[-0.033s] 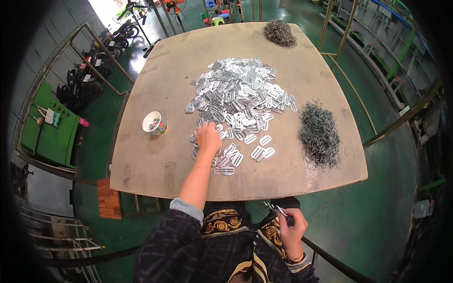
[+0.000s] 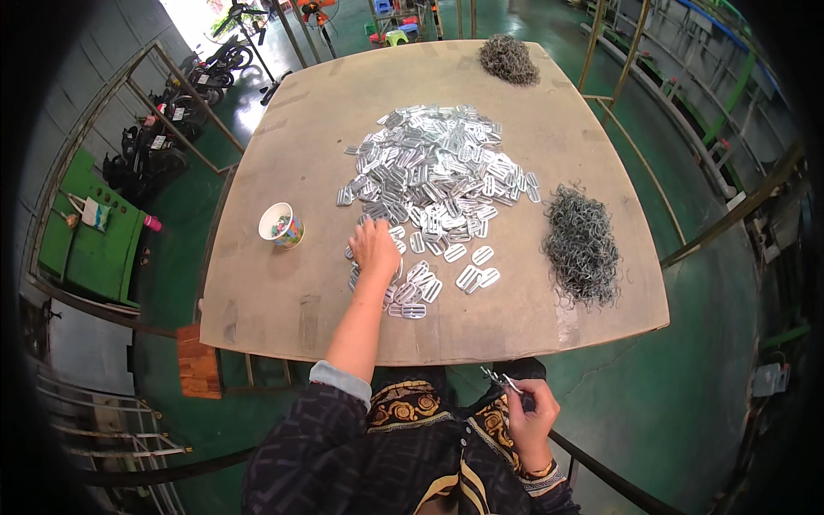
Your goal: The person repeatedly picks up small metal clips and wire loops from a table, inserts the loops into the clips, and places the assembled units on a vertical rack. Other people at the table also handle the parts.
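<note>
A large heap of silvery metal slide buckles [image 2: 438,163] covers the middle of the table. My left hand [image 2: 375,249] reaches over the heap's near left side, with its fingers curled down among loose buckles. Whatever those fingers pinch is hidden beneath the hand. Low on the right, in front of the table's near edge and above my lap, my right hand [image 2: 534,410] is closed. Between its thumb and fingers stick out several small shiny metal pieces [image 2: 496,378], too small to make out exactly.
On the brown table [image 2: 266,300], a paper cup [image 2: 281,226] with small bits inside stands at left. A tangled pile of grey wire hooks [image 2: 582,247] lies at right, and a browner wire pile [image 2: 510,60] at the far edge. Motorbikes [image 2: 154,150] are parked beyond the left side.
My left hand has shifted very slightly left among the buckles. My right hand stays in place with the metal pieces in it.
</note>
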A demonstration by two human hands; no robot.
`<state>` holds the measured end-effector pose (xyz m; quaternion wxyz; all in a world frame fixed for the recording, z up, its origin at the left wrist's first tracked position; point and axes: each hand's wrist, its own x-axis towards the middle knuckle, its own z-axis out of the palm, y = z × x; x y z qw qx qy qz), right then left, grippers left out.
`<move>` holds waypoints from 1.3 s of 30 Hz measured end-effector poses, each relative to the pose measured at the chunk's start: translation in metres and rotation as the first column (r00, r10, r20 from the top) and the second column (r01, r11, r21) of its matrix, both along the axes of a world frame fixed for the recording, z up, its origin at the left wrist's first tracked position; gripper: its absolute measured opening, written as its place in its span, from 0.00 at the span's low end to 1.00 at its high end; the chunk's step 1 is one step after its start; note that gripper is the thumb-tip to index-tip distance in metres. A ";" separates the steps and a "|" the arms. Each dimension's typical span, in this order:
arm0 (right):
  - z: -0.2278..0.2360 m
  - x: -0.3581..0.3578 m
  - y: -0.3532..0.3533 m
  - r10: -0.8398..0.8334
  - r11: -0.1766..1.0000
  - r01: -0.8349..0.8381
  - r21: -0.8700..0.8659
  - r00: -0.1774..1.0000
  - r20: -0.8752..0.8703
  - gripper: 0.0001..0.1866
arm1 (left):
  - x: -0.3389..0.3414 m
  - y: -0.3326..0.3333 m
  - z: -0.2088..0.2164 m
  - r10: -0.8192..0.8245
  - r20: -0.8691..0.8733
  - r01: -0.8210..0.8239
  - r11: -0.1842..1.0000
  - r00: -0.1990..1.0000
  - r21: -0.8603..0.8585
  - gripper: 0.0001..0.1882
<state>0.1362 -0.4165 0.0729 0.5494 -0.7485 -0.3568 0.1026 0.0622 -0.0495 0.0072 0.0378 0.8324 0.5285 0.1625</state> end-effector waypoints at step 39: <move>-0.014 0.004 0.000 -0.029 0.999 0.029 0.019 1.000 0.001 0.08 | -0.024 -0.077 0.011 -0.098 0.567 0.443 0.736 0.818 -0.512 0.12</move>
